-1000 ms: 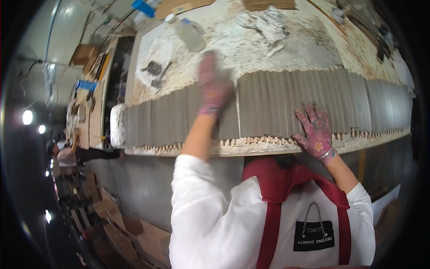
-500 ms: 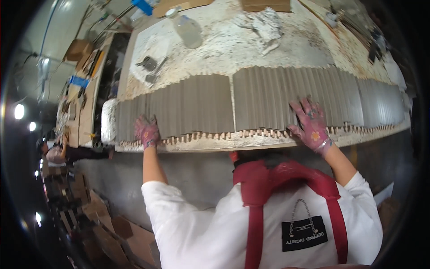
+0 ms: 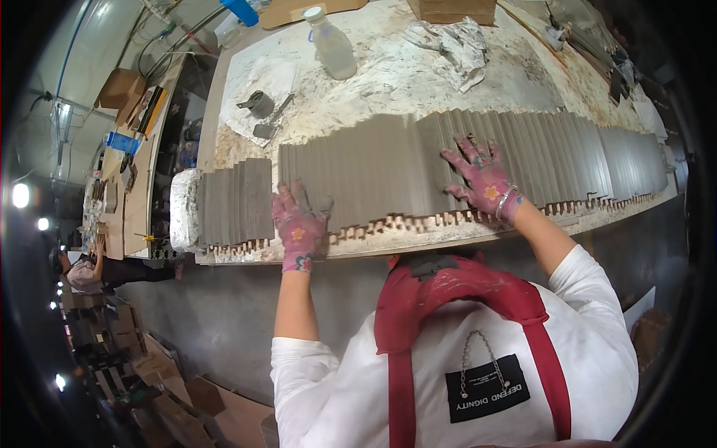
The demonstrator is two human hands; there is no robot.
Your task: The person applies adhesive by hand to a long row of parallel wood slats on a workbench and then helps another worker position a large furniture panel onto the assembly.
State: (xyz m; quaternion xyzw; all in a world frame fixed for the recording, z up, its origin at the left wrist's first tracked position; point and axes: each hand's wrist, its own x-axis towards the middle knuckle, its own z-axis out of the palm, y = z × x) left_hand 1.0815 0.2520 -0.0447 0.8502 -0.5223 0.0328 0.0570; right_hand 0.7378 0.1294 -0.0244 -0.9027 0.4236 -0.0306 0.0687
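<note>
A long row of thin grey-brown slats [image 3: 358,172], packed side by side, runs across the worktable. Small wood-coloured tabs stick out along the near edge. My left hand [image 3: 301,222], in a pink flowered glove, lies with fingers spread on the row's near side, left of the middle. Just left of it, a narrow gap separates a shorter group of slats [image 3: 237,200]. My right hand [image 3: 484,181], in a matching glove, rests flat with fingers apart on top of the slats, right of the middle. Neither hand grips anything.
A whitish, foil-like block [image 3: 185,210] stands at the row's left end. Beyond the slats are a clear bottle [image 3: 334,51], a small dark cup [image 3: 258,103], a crumpled white sheet [image 3: 455,52] and a cardboard box [image 3: 452,10]. Another person [image 3: 86,270] is by the side table [image 3: 134,187].
My left hand has moved right and my right hand left. The gap in the middle of the row has closed. A gap now shows farther left, beside my left hand.
</note>
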